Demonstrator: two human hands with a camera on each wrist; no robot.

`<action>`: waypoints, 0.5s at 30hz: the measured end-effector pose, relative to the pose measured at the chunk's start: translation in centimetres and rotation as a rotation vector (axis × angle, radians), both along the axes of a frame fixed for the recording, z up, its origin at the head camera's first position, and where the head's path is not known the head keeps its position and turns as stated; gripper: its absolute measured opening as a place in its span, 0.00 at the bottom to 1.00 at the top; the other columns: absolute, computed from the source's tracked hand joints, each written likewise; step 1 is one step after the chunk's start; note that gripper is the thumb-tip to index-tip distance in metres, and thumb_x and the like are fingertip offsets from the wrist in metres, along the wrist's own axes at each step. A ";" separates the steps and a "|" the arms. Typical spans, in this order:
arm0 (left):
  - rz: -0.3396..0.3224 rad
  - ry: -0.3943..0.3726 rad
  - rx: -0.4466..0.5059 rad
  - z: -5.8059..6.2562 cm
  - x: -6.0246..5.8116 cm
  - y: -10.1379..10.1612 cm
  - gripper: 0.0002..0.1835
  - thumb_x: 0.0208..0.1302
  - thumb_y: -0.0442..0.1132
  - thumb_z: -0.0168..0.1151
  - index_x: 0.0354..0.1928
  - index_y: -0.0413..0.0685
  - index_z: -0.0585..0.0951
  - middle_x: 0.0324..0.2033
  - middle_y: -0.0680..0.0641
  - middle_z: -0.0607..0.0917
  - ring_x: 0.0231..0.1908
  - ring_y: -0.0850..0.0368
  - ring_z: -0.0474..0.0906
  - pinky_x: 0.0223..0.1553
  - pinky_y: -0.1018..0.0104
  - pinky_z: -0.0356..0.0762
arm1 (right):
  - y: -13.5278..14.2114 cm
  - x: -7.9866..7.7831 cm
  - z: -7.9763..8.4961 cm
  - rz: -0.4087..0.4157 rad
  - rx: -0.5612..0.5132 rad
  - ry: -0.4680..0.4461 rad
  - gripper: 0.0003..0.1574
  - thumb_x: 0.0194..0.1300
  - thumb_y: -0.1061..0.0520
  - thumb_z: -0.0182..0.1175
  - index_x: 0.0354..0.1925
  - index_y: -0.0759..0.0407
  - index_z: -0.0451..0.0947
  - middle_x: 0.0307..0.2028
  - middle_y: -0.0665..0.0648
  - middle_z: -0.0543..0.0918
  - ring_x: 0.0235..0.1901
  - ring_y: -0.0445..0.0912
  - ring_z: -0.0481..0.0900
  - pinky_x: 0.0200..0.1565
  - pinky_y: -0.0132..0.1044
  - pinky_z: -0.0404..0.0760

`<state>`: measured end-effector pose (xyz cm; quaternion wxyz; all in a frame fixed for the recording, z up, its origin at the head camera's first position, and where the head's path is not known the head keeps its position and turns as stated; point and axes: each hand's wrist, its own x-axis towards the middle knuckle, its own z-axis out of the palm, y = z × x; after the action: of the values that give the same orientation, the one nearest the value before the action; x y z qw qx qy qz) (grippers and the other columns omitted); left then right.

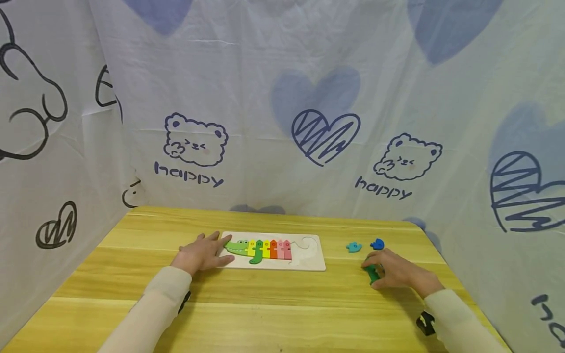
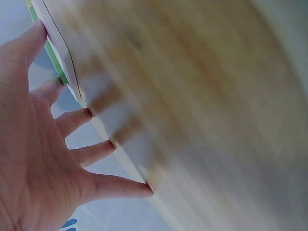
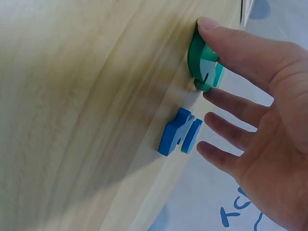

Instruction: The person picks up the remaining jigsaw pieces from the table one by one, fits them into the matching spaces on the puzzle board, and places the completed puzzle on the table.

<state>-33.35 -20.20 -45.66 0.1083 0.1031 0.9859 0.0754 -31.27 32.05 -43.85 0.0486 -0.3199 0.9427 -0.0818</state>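
A white puzzle board (image 1: 311,260) lies on the table, with a crocodile puzzle (image 1: 265,249) in green, yellow, orange and pink pieces along its left and middle. My left hand (image 1: 204,252) has its fingers spread at the board's left end; in the left wrist view the thumb (image 2: 37,36) overlaps the board's edge and the other fingertips reach the tabletop. On the right, my right hand (image 1: 393,269) pinches a green puzzle piece (image 3: 206,65) between thumb and index finger, close over the table. Its other fingers extend above blue pieces (image 3: 175,132).
Beyond the right hand lie a light blue puzzle piece (image 1: 353,247) and a dark blue one (image 1: 377,243). The wooden table (image 1: 265,314) meets printed white cloth (image 1: 260,162) at its back and on both sides. A curved outline marks the board's right part.
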 end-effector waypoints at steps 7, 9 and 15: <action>-0.004 -0.008 0.002 0.1 0.1 0.0 0.42 0.60 0.73 0.46 0.73 0.67 0.55 0.74 0.41 0.54 0.69 0.23 0.49 0.45 0.12 0.51 | -0.6 -0.2 -0.5 -0.004 0.011 0.084 0.33 0.45 0.46 0.74 0.50 0.57 0.82 0.50 0.58 0.80 0.50 0.54 0.74 0.52 0.53 0.76; -0.004 -0.008 0.002 0.1 0.2 0.0 0.42 0.60 0.73 0.46 0.73 0.66 0.55 0.74 0.41 0.54 0.68 0.23 0.49 0.44 0.12 0.51 | -0.9 -0.2 -0.6 -0.010 0.007 0.105 0.34 0.44 0.45 0.75 0.50 0.57 0.81 0.50 0.57 0.80 0.50 0.54 0.75 0.52 0.53 0.76; 0.001 -0.006 0.002 0.2 0.2 0.0 0.42 0.60 0.73 0.46 0.73 0.66 0.55 0.74 0.41 0.55 0.68 0.23 0.49 0.44 0.12 0.51 | -1.9 -0.1 -0.3 -0.040 -0.014 0.132 0.37 0.44 0.43 0.74 0.53 0.56 0.79 0.53 0.56 0.79 0.54 0.55 0.74 0.57 0.56 0.74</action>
<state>-33.12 -20.18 -45.46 0.1110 0.1026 0.9855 0.0767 -31.37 30.14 -44.12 -0.0178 -0.3059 0.9495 -0.0681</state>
